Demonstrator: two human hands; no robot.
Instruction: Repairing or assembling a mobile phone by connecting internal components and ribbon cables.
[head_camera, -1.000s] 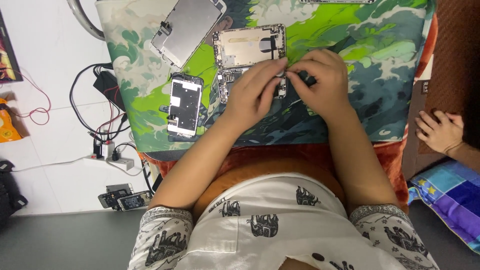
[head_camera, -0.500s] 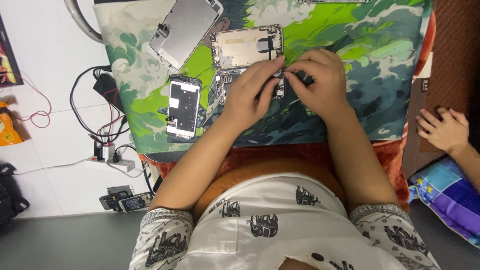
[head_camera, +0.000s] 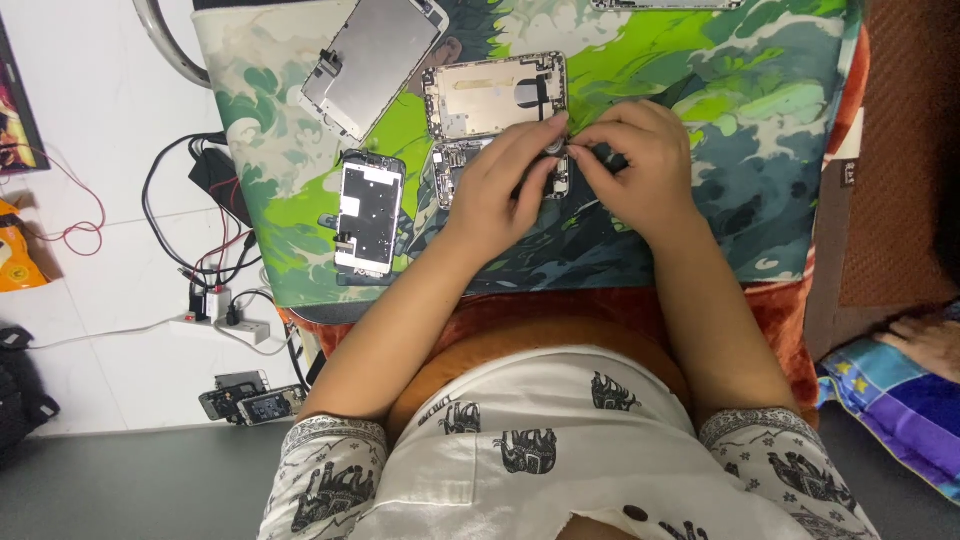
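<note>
My left hand (head_camera: 505, 178) lies over an opened phone body (head_camera: 452, 170) on a green patterned mat (head_camera: 720, 110), its fingertips pinching a small round part (head_camera: 552, 147) at the phone's right end. My right hand (head_camera: 640, 170) meets it there, fingers closed on a thin dark tool (head_camera: 603, 156) that points at the same spot. Much of the phone body is hidden under my left hand. A bare metal phone housing (head_camera: 495, 95) lies just beyond my fingers.
A detached screen with a metal back plate (head_camera: 372, 62) and a second screen assembly (head_camera: 367, 215) lie on the mat's left. Cables and a power strip (head_camera: 225, 325) sit on the white floor at left. Another person's hand (head_camera: 925, 340) rests on a blue cloth at right.
Both hands stay at the same spot on the phone, with only small finger shifts. The other person's hand at right has moved lower and further toward the edge.
</note>
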